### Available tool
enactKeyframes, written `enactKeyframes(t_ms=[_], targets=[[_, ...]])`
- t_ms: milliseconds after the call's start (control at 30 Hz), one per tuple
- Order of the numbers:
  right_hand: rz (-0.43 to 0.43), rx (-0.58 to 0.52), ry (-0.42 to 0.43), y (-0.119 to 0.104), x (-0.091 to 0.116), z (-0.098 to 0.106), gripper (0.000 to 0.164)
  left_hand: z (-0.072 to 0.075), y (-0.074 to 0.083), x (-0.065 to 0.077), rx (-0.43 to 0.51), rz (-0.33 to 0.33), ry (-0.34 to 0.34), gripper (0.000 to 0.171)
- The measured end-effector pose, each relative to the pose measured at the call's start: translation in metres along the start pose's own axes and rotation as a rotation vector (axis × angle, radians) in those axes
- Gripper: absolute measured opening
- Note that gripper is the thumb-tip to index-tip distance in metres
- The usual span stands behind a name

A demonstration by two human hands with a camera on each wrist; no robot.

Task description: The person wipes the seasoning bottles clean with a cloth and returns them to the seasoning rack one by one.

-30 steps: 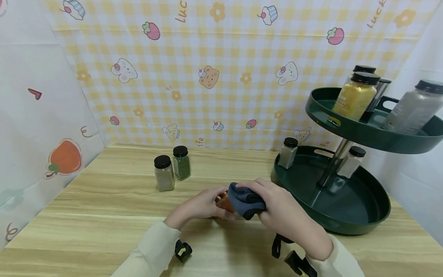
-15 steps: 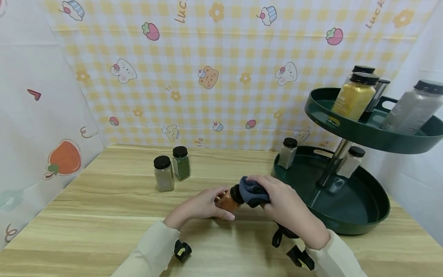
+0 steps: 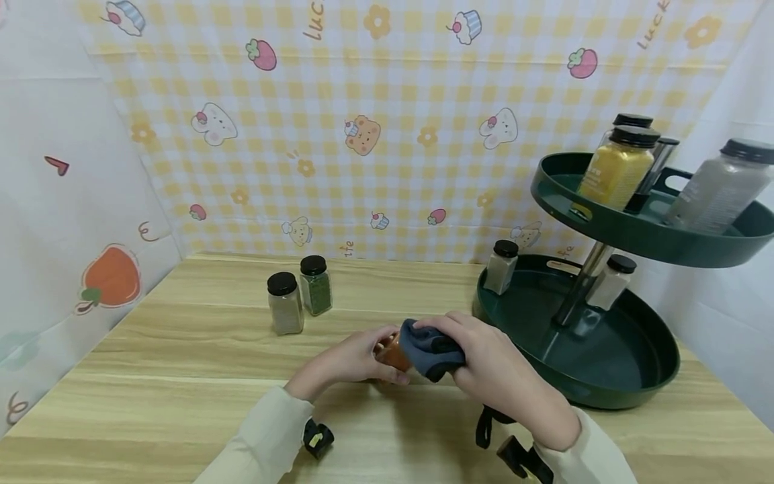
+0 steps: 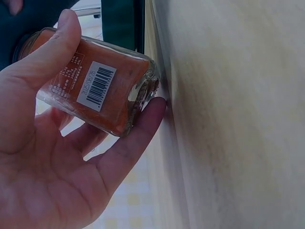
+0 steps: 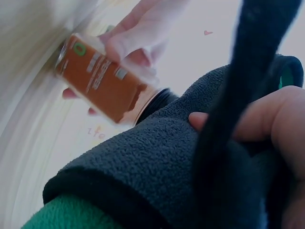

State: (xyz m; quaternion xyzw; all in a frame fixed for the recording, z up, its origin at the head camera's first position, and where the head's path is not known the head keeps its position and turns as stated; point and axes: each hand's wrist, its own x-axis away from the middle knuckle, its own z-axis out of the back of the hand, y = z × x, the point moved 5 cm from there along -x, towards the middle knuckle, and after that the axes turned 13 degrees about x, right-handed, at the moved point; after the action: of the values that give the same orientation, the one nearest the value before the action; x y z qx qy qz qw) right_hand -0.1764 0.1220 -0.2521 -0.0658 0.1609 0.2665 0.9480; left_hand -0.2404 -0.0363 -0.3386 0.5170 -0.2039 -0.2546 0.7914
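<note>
My left hand (image 3: 363,357) grips a glass spice jar (image 4: 102,81) filled with orange-brown powder, thumb on one side and fingers on the other. The jar tilts close over the table, its black lid (image 5: 157,102) toward my right hand. A barcode label shows on the jar's near face in the left wrist view. My right hand (image 3: 484,356) holds a folded dark grey-blue cloth (image 3: 431,349) with black edging against the lid end. In the right wrist view the cloth (image 5: 143,148) overlaps part of the lid, and a green underside shows at its lower corner.
Two black-lidded jars, one pale (image 3: 285,306) and one green (image 3: 316,288), stand on the wooden table (image 3: 151,376) to the left. At right is a two-tier dark green rack (image 3: 580,396) carrying several jars, including a yellow one (image 3: 618,171). A patterned cloth backdrop (image 3: 393,87) hangs behind.
The right hand with the cloth swung right and up, exposing the black lid, then came back left and down over it. The left hand kept its grip on the jar, barely moving.
</note>
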Motion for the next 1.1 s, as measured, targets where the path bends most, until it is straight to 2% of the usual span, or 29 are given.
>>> enactKeyframes(t_ms=[233,400,633,833,967,1100], targets=[[-0.084,-0.013,-0.034,0.021,-0.004,-0.009,0.055,0.001,0.000,0.001,-0.011,0.015,0.023,0.055],[-0.105,-0.010,-0.042,0.031,-0.006,-0.014,0.053,0.001,0.001,0.000,-0.005,0.008,0.023,0.055],[-0.069,-0.005,-0.056,0.017,-0.003,-0.007,0.058,0.000,-0.001,0.002,0.005,0.014,0.018,0.060],[-0.012,-0.040,-0.059,0.000,0.000,0.003,0.068,0.000,-0.003,0.000,0.023,-0.012,0.001,0.053],[-0.015,-0.049,-0.044,0.003,-0.001,0.002,0.063,0.000,-0.002,0.000,0.014,0.008,0.007,0.058],[-0.060,-0.045,-0.047,0.012,-0.002,-0.003,0.059,0.000,-0.001,0.000,0.001,0.026,0.015,0.062]])
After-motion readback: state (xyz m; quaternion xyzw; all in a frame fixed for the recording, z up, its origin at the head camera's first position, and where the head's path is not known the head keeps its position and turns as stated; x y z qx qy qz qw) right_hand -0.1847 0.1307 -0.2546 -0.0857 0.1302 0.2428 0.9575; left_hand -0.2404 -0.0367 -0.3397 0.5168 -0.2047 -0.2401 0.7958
